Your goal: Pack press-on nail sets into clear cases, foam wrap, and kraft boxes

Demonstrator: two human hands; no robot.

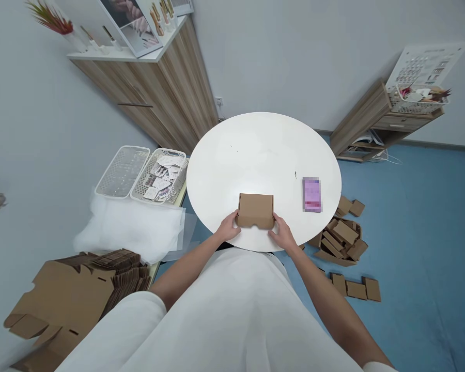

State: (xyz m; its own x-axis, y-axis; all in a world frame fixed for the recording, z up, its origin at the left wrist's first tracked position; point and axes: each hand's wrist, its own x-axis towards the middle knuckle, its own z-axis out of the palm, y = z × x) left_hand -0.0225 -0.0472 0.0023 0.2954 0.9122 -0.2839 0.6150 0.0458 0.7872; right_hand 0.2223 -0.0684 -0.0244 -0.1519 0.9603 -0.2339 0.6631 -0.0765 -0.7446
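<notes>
A small brown cardboard box with its lid down rests at the near edge of the white round table. My left hand grips its left side, the thumb at the near corner. On the opposite side my right hand holds the box in the same way, fingers along the side and thumb in front. A notch shows in the middle of the box's near edge. Further right on the tabletop lies a purple rectangular item, its surface blurred.
Flattened cardboard boxes are stacked at lower left, beside white foam sheets. A white basket holds cards and packets. On the blue floor at right, a large carton is full of small boxes, with more boxes nearby.
</notes>
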